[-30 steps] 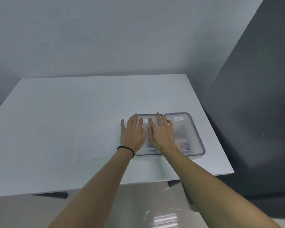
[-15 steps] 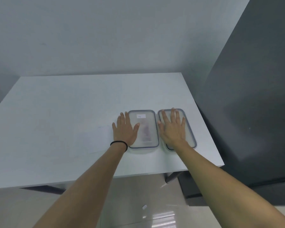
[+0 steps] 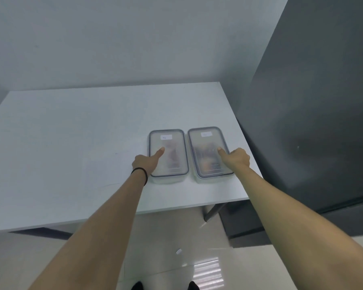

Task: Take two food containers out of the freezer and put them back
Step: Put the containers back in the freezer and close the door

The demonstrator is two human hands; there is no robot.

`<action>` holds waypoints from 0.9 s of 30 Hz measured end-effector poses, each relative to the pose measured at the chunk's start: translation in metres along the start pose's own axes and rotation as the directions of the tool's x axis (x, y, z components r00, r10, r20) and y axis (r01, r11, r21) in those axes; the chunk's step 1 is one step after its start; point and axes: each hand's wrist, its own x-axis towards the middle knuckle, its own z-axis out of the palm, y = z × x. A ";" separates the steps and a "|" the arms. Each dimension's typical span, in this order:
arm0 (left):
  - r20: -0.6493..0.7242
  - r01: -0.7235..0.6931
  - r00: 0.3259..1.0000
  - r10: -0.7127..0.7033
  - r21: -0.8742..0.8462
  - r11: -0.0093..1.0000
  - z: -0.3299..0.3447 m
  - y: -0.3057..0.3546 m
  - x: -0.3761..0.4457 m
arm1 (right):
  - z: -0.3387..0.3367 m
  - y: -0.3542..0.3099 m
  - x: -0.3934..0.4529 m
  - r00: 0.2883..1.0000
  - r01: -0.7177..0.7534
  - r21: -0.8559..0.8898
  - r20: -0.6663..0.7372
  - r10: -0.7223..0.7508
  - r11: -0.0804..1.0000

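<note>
Two clear rectangular food containers with grey-rimmed frosted lids stand side by side on the white table [image 3: 71,143], near its right front corner. My left hand [image 3: 148,162] clasps the outer left edge of the left container [image 3: 174,143], thumb lying on the lid, fingers curled down its side. On the other side, my right hand [image 3: 236,159] holds the outer right edge of the right container [image 3: 205,155] the same way. Both containers rest on the table. Each lid carries a small white label at its far end.
A tall dark grey freezer [image 3: 312,122] stands closed right beside the table's right edge. A pale wall runs behind the table. A metal table leg [image 3: 213,212] and a shiny tiled floor with a small white scrap [image 3: 178,251] show below.
My hands lay flat on the lids and drew the two containers apart; now each hand has slid to its container's outer edge, with thumb on top. The view has pulled back.
</note>
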 end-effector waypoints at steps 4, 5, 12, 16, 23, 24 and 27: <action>0.057 0.027 0.998 -0.019 -0.151 0.988 0.007 -0.002 0.001 | -0.003 0.004 0.002 0.981 -0.168 0.247 0.137 0.137 0.954; 0.061 0.028 0.998 -0.017 -0.184 0.982 0.008 -0.002 0.001 | -0.004 0.005 0.002 0.972 -0.198 0.303 0.181 0.147 0.932; 0.124 0.015 0.992 0.018 -0.257 0.966 0.008 -0.004 -0.006 | -0.013 0.013 0.002 0.883 -0.312 0.395 0.457 0.110 0.864; 0.144 -0.005 0.989 0.046 -0.273 0.962 0.010 -0.012 -0.013 | -0.012 0.018 -0.003 0.856 -0.315 0.379 0.509 0.088 0.870; 0.173 0.045 0.985 0.020 -0.366 0.930 0.009 -0.024 -0.020 | -0.010 0.020 -0.011 0.867 -0.295 0.448 0.497 0.039 0.844; 0.175 0.048 0.984 0.020 -0.379 0.924 0.008 -0.024 -0.021 | -0.011 0.020 -0.012 0.869 -0.292 0.459 0.494 0.032 0.839; 0.178 0.026 0.983 0.047 -0.386 0.922 0.005 -0.016 -0.030 | -0.018 0.018 -0.017 0.878 -0.263 0.496 0.479 -0.008 0.828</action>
